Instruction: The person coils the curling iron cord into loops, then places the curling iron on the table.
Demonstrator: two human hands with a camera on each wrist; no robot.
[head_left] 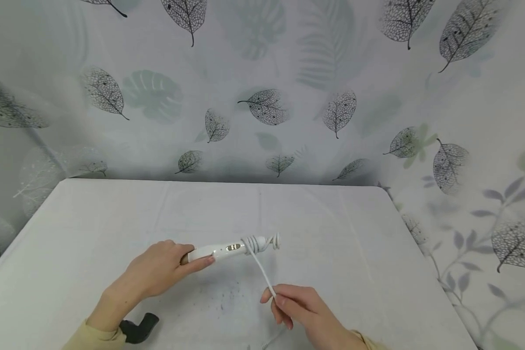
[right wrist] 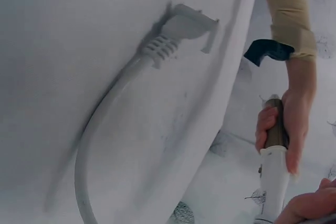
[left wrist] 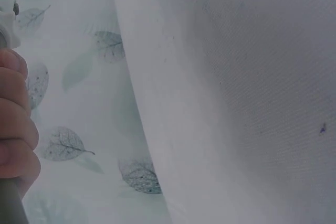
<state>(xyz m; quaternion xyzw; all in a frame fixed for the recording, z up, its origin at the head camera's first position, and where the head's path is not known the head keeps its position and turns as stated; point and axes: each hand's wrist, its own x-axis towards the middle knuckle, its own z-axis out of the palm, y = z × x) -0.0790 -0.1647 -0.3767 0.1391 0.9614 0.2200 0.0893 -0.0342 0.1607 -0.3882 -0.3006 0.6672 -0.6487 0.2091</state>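
My left hand (head_left: pixel 159 270) grips a white curling iron (head_left: pixel 223 250) by its barrel and lifts it over the table. In the right wrist view the barrel (right wrist: pixel 275 132) looks brownish, with fingers wrapped round it. Several turns of white cord (head_left: pixel 262 271) circle the handle's far end, and a twisted bit sticks out beyond. Between thumb and fingers, my right hand (head_left: pixel 304 308) pinches the cord a short way from the handle. The cord's plug (right wrist: pixel 186 27) shows against the white surface in the right wrist view. Curled left fingers (left wrist: pixel 16 114) appear at the left wrist view's edge.
A white-covered table (head_left: pixel 323 228) lies under both hands, with small dark marks (head_left: pixel 222 294) near its front. A dark curved piece (head_left: pixel 139 328) sits at the left cuff. Leaf-patterned cloth (head_left: pixel 262 63) stands behind and beside the table.
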